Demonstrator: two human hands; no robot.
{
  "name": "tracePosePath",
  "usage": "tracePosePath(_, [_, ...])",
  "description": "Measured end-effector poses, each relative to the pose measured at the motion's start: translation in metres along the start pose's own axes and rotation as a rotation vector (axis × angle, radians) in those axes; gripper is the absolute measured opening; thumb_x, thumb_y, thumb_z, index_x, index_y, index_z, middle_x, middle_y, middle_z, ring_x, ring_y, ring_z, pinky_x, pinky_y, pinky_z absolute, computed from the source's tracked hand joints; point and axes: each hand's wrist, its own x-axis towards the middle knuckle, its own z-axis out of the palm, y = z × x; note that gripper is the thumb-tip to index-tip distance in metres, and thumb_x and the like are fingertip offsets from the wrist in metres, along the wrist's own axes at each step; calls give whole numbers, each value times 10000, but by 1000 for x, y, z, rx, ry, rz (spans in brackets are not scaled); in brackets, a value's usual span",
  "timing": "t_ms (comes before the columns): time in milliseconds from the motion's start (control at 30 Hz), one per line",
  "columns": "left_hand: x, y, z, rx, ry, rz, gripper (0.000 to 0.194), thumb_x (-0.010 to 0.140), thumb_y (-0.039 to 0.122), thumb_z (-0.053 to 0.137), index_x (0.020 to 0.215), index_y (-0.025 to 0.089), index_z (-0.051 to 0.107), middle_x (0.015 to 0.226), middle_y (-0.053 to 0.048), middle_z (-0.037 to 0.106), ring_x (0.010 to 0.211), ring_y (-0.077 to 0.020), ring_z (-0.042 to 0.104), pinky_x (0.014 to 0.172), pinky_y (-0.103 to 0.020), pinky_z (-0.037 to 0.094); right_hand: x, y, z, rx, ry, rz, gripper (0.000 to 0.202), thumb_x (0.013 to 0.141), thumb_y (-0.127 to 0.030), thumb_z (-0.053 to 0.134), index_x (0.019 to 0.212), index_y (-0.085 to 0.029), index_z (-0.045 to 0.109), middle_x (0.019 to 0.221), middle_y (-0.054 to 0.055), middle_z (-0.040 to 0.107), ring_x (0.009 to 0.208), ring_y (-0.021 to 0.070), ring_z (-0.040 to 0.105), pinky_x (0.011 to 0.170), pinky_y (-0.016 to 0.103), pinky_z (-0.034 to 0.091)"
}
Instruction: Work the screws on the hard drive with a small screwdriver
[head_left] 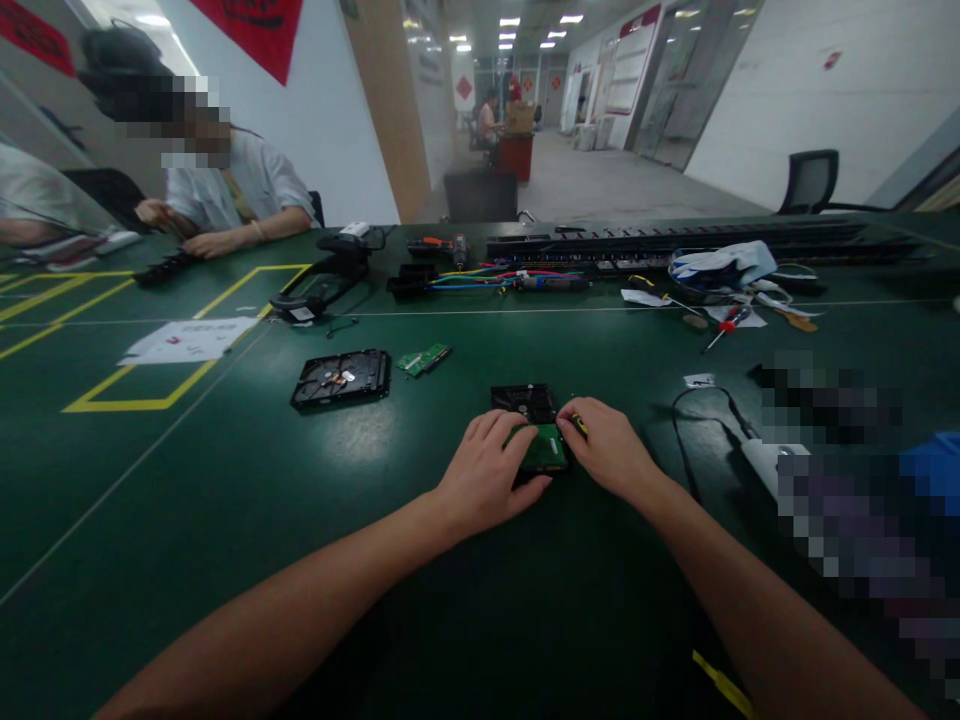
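Observation:
A black hard drive (523,400) with a green circuit board (546,449) at its near end lies on the table in front of me. My left hand (491,465) is over its left side, with fingers across the top and the thumb by the near edge, gripping it. At the drive's right edge, my right hand (604,445) pinches a small tool with yellow on it (578,424); the fingers hide most of it, so its kind is unclear. To the left lie another black hard drive (341,379) and a loose green circuit board (424,360).
Beyond the drives lie a bundle of coloured cables (487,280), a red-handled screwdriver (726,327), gloves (724,265) and long black rails (675,240). A white power strip (765,465) with a cord is at right. A co-worker (240,190) sits across the table at left.

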Motion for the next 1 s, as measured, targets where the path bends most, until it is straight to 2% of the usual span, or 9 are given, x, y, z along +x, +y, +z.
tracePosePath(233, [-7,-10,1,1,-14,132,400,970,428,665,1287,184,635,1306,-142,653,1215,-315,608,1055,-527,484,1,-3,3,-36,17,-21,109,998,-213,560,975,-199,666,1009,80,732,938,225,689,871,356,499])
tracePosePath(533, [-3,-18,11,21,62,149,306,988,424,656,1205,212,696,1245,-108,689,1168,-284,633,1036,-493,467,2,-10,2,-134,-20,-18,120,995,-185,552,963,-189,667,1001,86,723,927,226,695,848,350,512])
tracePosePath(800, [-2,-17,9,29,59,151,276,1002,410,636,1181,210,704,1224,-103,696,1153,-276,644,1032,-482,462,0,-19,-4,-219,-75,-20,170,1019,-198,523,1017,-175,692,1041,94,713,932,217,703,835,332,522])
tracePosePath(1000, [-2,-18,9,32,59,161,284,1009,409,622,1185,200,700,1226,-106,697,1150,-275,648,1032,-481,458,-6,-19,-7,-184,-88,-51,226,1021,-214,513,1086,-164,724,1112,107,723,967,218,709,872,336,543])
